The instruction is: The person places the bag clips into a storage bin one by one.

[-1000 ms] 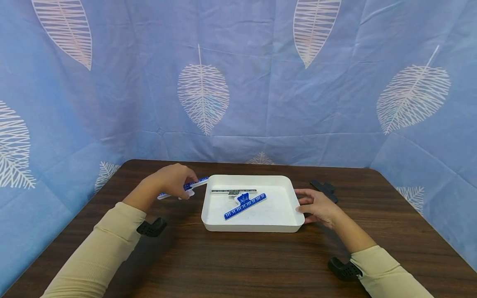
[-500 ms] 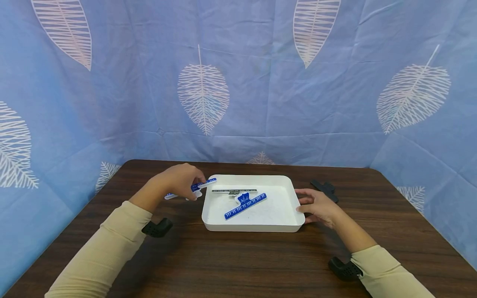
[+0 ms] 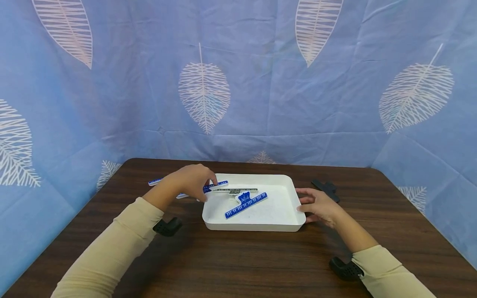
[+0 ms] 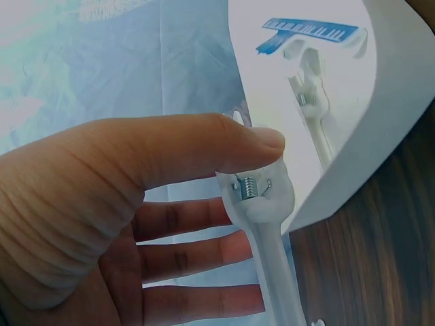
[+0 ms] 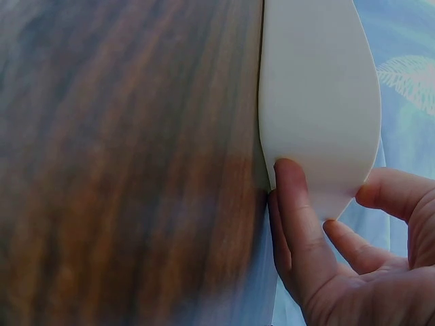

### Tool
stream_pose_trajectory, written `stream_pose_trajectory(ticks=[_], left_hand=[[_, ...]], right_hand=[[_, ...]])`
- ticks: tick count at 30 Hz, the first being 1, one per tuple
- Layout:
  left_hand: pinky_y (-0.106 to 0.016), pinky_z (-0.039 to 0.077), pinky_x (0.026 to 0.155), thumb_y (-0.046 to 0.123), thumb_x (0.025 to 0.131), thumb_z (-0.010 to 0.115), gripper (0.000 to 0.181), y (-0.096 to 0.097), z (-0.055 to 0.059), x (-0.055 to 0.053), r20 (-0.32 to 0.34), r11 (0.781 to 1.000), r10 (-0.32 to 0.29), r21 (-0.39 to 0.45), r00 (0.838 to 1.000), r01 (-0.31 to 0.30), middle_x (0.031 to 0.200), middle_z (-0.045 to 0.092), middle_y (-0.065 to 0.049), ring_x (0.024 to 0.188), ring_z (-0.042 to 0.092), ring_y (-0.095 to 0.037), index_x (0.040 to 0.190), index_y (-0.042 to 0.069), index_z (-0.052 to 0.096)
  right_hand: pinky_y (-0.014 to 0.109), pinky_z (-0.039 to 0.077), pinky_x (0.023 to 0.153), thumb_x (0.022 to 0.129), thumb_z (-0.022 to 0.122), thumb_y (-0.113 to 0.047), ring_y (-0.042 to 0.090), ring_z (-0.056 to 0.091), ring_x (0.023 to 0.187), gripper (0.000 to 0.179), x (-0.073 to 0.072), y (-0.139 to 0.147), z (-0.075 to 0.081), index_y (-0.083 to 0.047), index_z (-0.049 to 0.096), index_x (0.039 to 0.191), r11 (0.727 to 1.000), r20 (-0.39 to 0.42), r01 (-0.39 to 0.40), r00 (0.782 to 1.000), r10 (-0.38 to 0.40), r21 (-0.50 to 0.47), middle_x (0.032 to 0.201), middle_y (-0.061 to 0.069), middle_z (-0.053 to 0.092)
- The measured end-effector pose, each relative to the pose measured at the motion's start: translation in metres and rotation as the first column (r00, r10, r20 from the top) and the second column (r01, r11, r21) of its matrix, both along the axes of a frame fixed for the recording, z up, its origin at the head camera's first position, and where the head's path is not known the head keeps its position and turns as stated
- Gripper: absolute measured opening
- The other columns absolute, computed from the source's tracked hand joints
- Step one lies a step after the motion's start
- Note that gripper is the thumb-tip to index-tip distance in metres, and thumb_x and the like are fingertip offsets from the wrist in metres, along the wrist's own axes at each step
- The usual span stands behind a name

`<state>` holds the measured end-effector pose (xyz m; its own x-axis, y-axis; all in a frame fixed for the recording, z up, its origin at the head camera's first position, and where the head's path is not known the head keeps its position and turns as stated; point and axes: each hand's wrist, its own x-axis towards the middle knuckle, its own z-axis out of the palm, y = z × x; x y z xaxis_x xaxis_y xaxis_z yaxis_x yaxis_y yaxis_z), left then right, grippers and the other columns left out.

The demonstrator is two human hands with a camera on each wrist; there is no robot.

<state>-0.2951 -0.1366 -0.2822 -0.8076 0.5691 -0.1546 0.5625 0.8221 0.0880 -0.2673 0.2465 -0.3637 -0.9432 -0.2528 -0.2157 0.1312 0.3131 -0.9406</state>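
My left hand pinches a blue-and-white piano-key page clip by its grips, over the left edge of the white tray. In the left wrist view, thumb and fingers squeeze around the clip's metal spring, while its long white jaw shows below. Inside the tray lie a blue page clip and a dark one with a keyboard pattern. My right hand holds the tray's right end, thumb at the rim and fingers against the outer wall.
Just right of the tray, a black clip lies on the dark wooden table. Another blue clip lies at the left, partly hidden behind my left wrist. A blue leaf-print curtain hangs behind the table.
My left hand has moved right with the pinched clip, from beside the tray to over its left edge. The other blue clip at the left has come into sight. My right hand stays put.
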Motion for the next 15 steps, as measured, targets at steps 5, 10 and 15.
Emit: stream_pose_trajectory(ticks=[5,10,15], left_hand=[[-0.039,0.053,0.083,0.027,0.071,0.086,0.050,0.012,-0.003,-0.001,0.004,1.000,0.000,-0.002,1.000,0.000,0.098,0.067,0.002,0.091,0.059,-0.016,0.118,0.019,0.071],[-0.037,0.053,0.082,0.026,0.070,0.086,0.050,0.024,-0.004,0.000,0.005,1.000,-0.012,-0.016,1.000,0.012,0.099,0.068,0.003,0.091,0.059,-0.015,0.117,0.020,0.071],[-0.033,0.054,0.079,0.025,0.070,0.086,0.049,0.036,-0.006,0.001,-0.001,0.998,-0.056,-0.038,0.998,0.056,0.096,0.068,0.006,0.086,0.060,-0.012,0.117,0.021,0.071]], right_hand=[[0.043,0.058,0.068,0.089,0.065,0.002,0.027,0.067,0.092,0.073,0.000,0.001,-0.001,0.003,0.026,0.150,1.000,0.002,-0.001,1.000,0.001,-0.004,0.132,0.032,0.048],[0.043,0.058,0.068,0.089,0.065,0.002,0.027,0.067,0.093,0.073,-0.001,0.001,-0.001,0.003,0.025,0.150,1.000,0.001,-0.006,1.000,0.006,-0.007,0.132,0.033,0.048],[0.044,0.058,0.069,0.089,0.065,0.002,0.028,0.067,0.093,0.073,-0.001,0.000,-0.002,0.004,0.025,0.150,1.000,-0.004,-0.009,1.000,0.009,-0.013,0.132,0.033,0.048]])
